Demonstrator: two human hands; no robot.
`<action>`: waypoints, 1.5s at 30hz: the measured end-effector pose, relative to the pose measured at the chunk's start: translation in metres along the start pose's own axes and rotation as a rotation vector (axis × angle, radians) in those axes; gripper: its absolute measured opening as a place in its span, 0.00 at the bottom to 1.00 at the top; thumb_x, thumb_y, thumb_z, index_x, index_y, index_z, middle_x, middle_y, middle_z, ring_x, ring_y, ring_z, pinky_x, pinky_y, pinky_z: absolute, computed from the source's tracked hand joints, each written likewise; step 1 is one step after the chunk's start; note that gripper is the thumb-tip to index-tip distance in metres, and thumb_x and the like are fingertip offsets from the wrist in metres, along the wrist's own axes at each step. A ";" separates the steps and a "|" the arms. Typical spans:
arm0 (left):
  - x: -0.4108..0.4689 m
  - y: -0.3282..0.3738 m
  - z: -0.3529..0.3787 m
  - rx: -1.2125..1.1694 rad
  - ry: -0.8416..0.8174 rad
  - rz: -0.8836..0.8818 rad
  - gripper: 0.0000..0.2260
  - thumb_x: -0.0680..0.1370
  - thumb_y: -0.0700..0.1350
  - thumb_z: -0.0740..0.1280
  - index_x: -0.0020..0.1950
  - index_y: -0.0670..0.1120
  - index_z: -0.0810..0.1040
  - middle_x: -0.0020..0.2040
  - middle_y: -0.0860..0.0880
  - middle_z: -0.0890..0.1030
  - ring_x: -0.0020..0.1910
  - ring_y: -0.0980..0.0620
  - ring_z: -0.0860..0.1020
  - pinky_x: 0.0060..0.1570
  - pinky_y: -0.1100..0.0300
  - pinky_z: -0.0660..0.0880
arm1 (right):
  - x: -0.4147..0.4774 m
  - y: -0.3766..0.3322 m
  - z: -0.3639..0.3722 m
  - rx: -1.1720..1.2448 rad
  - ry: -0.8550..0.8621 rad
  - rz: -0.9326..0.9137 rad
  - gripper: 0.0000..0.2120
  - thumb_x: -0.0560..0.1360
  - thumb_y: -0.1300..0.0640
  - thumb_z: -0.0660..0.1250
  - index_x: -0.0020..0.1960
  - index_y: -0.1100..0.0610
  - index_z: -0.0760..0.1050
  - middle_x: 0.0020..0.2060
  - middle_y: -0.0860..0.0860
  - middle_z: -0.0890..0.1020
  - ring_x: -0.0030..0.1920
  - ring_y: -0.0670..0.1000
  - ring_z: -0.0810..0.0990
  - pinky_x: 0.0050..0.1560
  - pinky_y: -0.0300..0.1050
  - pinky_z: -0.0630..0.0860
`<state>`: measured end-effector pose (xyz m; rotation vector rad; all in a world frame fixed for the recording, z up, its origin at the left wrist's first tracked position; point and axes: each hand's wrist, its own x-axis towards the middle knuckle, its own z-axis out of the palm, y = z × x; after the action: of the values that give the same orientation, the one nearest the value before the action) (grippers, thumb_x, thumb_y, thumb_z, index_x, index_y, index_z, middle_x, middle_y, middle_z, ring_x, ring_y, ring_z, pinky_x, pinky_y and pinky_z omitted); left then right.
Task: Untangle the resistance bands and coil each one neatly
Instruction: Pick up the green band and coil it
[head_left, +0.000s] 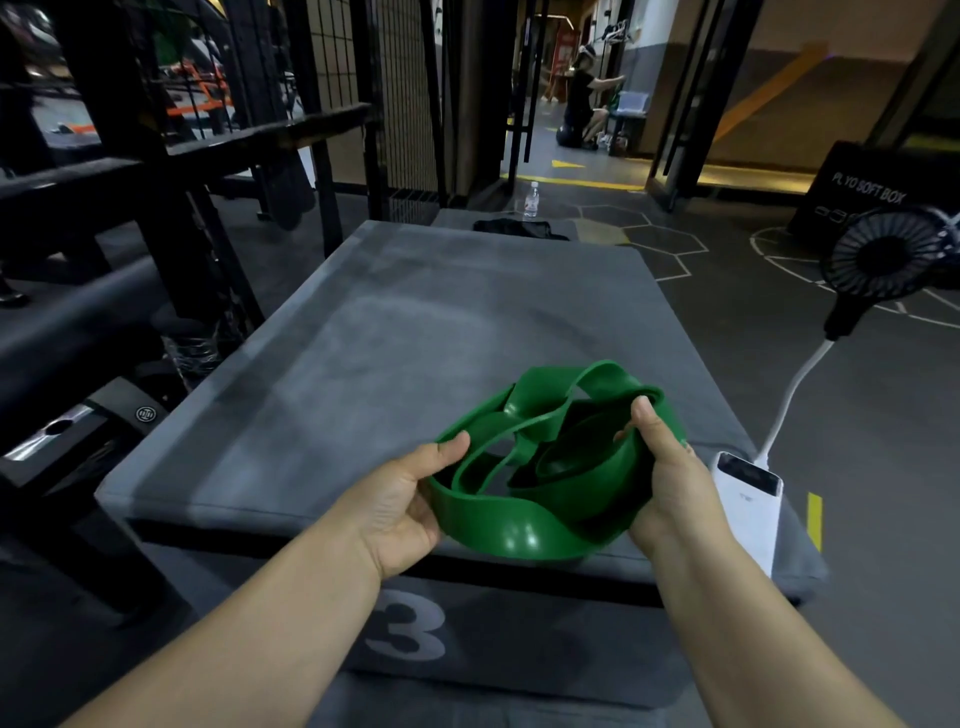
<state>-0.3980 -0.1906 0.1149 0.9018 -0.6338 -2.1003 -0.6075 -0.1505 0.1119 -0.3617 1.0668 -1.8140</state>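
Two hands hold one green resistance band (550, 467), bunched in loose tangled loops, above the near edge of the grey padded box (363, 332). The left hand (402, 504) grips its left rim, thumb on top; the right hand (670, 478) clasps the right side. A white power bank (748, 499) lies at the box's near right corner, cabled to a black fan (883, 260).

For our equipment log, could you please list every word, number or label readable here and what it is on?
"3": front of the grey padded box.
"PLYO SOFT BOX": side of the black box on the right.
Too small or blurred: the round logo at left, the water bottle label, the power bank screen.
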 end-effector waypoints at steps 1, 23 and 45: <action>0.000 0.000 0.000 -0.010 -0.003 0.008 0.21 0.65 0.43 0.72 0.56 0.38 0.81 0.49 0.40 0.84 0.40 0.45 0.84 0.43 0.46 0.81 | 0.001 0.001 -0.001 0.006 0.006 0.010 0.23 0.63 0.51 0.75 0.57 0.59 0.80 0.48 0.58 0.86 0.48 0.57 0.85 0.48 0.53 0.81; 0.010 0.009 -0.010 -0.179 0.052 -0.021 0.11 0.67 0.35 0.63 0.48 0.44 0.72 0.24 0.52 0.66 0.21 0.55 0.68 0.43 0.53 0.73 | 0.008 -0.017 -0.010 0.238 0.062 -0.002 0.12 0.62 0.48 0.74 0.38 0.53 0.76 0.30 0.46 0.79 0.33 0.45 0.79 0.47 0.47 0.80; 0.000 0.017 -0.013 -0.050 -0.072 -0.074 0.30 0.56 0.45 0.82 0.56 0.42 0.78 0.25 0.53 0.65 0.23 0.56 0.67 0.44 0.51 0.78 | 0.008 -0.027 -0.013 0.306 0.065 -0.059 0.15 0.68 0.45 0.72 0.26 0.52 0.79 0.28 0.46 0.79 0.31 0.46 0.80 0.44 0.48 0.81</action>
<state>-0.3805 -0.2027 0.1176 0.8362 -0.5902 -2.2133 -0.6355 -0.1464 0.1243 -0.1522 0.8112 -2.0175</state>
